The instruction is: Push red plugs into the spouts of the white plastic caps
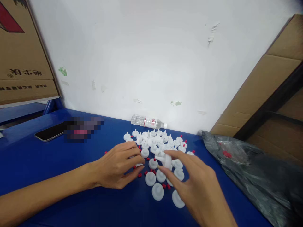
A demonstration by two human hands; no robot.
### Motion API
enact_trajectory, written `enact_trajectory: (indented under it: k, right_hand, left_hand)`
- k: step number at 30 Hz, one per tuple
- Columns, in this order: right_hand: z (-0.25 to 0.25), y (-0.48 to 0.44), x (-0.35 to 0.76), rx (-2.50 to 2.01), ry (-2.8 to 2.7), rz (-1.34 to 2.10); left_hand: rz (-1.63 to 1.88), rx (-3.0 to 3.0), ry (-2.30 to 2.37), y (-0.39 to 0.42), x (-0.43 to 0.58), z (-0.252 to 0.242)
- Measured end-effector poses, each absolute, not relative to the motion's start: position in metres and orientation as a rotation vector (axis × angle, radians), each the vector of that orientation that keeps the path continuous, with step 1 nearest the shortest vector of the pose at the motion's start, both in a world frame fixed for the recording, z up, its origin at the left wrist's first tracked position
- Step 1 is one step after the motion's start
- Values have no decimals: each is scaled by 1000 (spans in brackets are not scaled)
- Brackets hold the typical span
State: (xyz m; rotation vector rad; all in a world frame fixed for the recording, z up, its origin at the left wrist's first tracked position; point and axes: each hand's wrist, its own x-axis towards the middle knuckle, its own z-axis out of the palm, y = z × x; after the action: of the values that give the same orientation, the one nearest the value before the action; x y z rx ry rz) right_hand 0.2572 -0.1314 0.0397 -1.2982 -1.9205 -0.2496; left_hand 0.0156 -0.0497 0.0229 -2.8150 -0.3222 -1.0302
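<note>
My right hand (194, 179) pinches a white nozzle cap (167, 161) between thumb and fingers, its thin spout pointing left. Around it lie many more white nozzle caps (150, 178), round discs with a short spout, spread over the blue table (94, 201). My left hand (120, 165) is curled at the left edge of this pile, fingertips close to the thumb. A bit of white shows between them, but what they grip is mostly hidden. Small red caps (145, 172) are scattered among the white pieces, and some white spouts at the right carry a red cap.
A water bottle (149, 121) lies against the white wall (151, 63). At the left rests a phone (52, 130) beside a blurred patch. A dark plastic bag (248, 176) covers the right side, with red pieces in clear plastic on it. Cardboard boxes (23, 56) flank both sides.
</note>
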Motion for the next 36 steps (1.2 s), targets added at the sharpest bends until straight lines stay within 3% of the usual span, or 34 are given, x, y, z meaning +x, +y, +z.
enact_trajectory:
  k: [5, 15, 21, 29, 36]
  right_hand:
    - [39, -127, 274, -1373, -1930, -322]
    - [33, -124, 266, -1311, -1989, -291]
    - [32, -124, 268, -1302, -2036, -244]
    - [33, -127, 263, -1243, -2128, -158]
    - [37, -128, 255, -1170, -2162, -132]
  left_hand:
    - [-582, -2868, -287, -49, 16, 18]
    - [-467, -2913, -225, -53, 20, 14]
    - [-566, -2903, -221, -53, 21, 14]
    - [-1135, -2762, -347, -48, 17, 15]
    - [-1137, -2733, -205, -48, 15, 14]
